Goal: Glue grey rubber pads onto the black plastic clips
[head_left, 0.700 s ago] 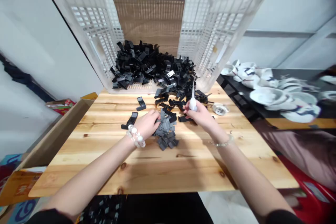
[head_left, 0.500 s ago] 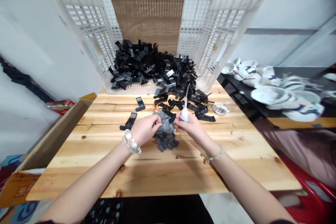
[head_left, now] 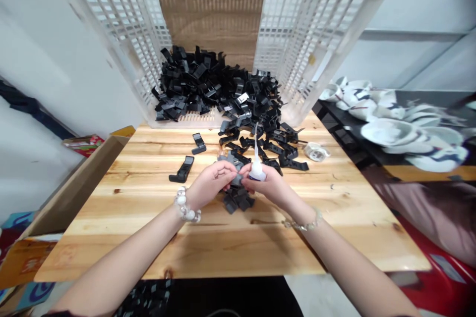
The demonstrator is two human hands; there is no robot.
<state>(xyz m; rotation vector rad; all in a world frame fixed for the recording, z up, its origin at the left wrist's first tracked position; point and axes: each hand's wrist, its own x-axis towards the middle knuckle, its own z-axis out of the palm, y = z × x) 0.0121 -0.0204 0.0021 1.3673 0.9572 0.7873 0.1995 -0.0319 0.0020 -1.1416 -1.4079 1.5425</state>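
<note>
A small white bottle (head_left: 257, 171) with a long thin nozzle points upward in my right hand (head_left: 268, 184), whose fingers are wrapped round it. My left hand (head_left: 212, 182) is closed in a pinch, its fingertips meeting those of my right hand over a small pile of grey pieces (head_left: 232, 198); whatever it pinches is too small to make out. Black clip-like parts (head_left: 275, 147) lie loosely just beyond my hands. Two more black parts, one nearer (head_left: 182, 169) and one farther (head_left: 198, 143), rest on the wooden table (head_left: 141, 208) to the left.
A white plastic crate (head_left: 143, 84) lies open toward me at the back, heaped with black parts (head_left: 208, 81) and backed by cardboard (head_left: 211, 15). A roll of clear tape (head_left: 316, 151) sits at right. White shells (head_left: 394, 133) stand on a side table; a cardboard box (head_left: 74, 188) is at left.
My hands have come together until the fingertips meet. The bottle has shifted slightly left with my right hand. The view has tilted a little downward, so the crate appears higher.
</note>
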